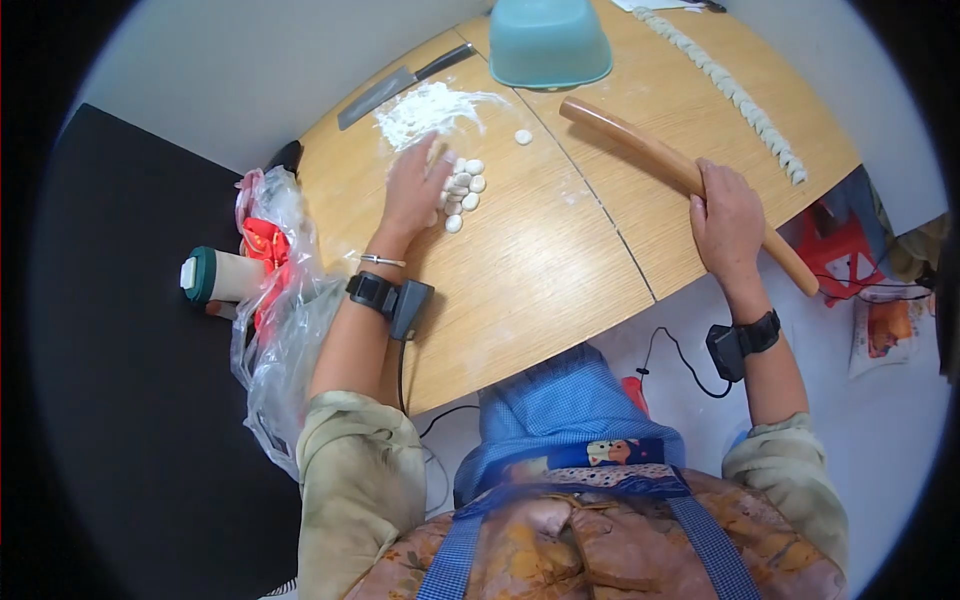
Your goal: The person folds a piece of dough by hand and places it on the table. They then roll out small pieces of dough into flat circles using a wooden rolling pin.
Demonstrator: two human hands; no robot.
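Observation:
My right hand [728, 222] is wrapped round a long wooden rolling pin [635, 142], which slants across the right half of the table and past its front edge. At the left, my left hand [413, 188] reaches over a cluster of small round dough pieces [471, 202] and covers part of it. Its fingers are apart, and I see nothing held in them. White flour [428, 112] lies spread just beyond its fingertips. One single dough piece [523, 137] sits apart, between the cluster and the rolling pin.
A cleaver [378, 97] with a black handle lies at the back left. Behind the flour stands a teal plastic basin [550, 45]. A long row of dumplings [735, 92] runs along the right side. Clear plastic bags [290, 330] and a cup [228, 275] are beside the left edge.

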